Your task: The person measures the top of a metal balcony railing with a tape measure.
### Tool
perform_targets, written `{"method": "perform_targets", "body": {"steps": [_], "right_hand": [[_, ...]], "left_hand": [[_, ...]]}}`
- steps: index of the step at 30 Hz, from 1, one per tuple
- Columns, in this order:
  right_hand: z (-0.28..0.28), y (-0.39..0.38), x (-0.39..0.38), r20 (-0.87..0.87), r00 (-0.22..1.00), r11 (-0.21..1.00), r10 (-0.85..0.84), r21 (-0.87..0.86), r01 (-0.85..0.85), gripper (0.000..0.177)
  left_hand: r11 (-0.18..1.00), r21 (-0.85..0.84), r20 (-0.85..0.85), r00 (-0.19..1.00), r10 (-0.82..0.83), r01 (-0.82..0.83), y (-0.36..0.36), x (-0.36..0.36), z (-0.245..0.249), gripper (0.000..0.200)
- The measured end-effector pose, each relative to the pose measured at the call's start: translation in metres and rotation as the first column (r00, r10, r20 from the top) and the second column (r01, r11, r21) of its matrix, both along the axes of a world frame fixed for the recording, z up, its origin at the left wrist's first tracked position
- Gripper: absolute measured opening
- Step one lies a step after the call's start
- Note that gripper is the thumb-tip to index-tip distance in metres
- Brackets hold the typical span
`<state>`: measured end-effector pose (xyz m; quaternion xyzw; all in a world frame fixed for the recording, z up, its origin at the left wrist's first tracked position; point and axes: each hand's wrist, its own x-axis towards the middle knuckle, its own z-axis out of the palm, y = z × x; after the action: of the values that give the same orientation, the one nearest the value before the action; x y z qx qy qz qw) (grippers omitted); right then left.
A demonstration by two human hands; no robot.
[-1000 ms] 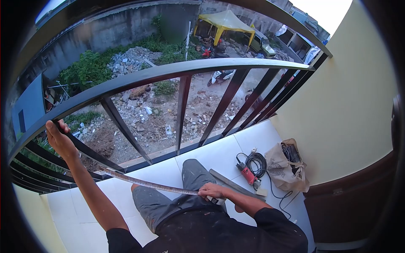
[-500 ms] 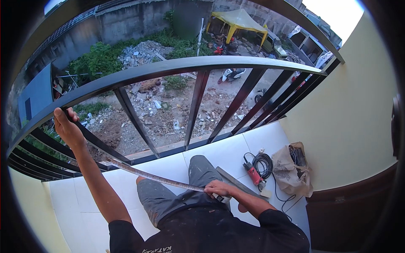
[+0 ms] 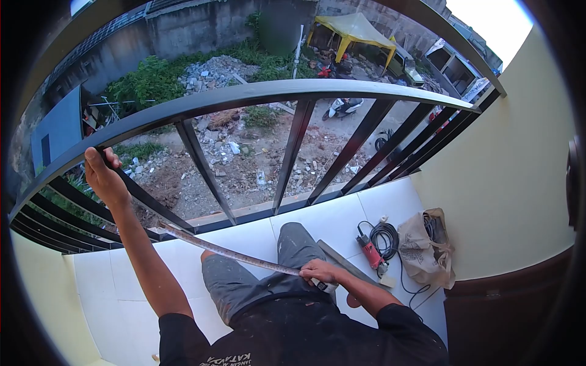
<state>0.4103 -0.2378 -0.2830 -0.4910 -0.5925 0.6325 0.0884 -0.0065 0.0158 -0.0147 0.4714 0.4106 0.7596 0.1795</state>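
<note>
My left hand (image 3: 107, 174) is closed around a black railing bar (image 3: 143, 198), just below the curved top rail (image 3: 256, 93). Low over my lap, my right hand (image 3: 318, 272) is wrapped around a tape measure (image 3: 229, 254). Its long, worn, slightly curved blade reaches out to the left, and the free end comes close to the foot of the railing. Most of the case is hidden by my fingers; a dark and pale part shows beneath them. My knees in grey shorts (image 3: 296, 247) are bent toward the railing.
On the white tiled floor (image 3: 128, 274), a red angle grinder (image 3: 369, 251) lies with its coiled black cord (image 3: 386, 239). A cloth bag (image 3: 421, 250) stands against the yellow wall (image 3: 500, 183). A long flat bar (image 3: 348, 261) lies by my right knee. Rubble (image 3: 220, 76) lies below, beyond the railing.
The view has shifted slightly, so the scene sits a little to the right. Both hands keep their holds, and the tape blade stays stretched out toward the railing.
</note>
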Motion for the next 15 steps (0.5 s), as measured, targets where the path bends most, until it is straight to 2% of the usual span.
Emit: {"method": "perform_targets", "body": {"steps": [15], "right_hand": [[-0.007,0.0003,0.0005,0.016,1.0,1.0,0.014,-0.004,-0.014,0.048]], "left_hand": [[1.0,0.002,0.008,1.0,0.013,-0.013,0.0004,-0.0006,-0.001,0.057]]}}
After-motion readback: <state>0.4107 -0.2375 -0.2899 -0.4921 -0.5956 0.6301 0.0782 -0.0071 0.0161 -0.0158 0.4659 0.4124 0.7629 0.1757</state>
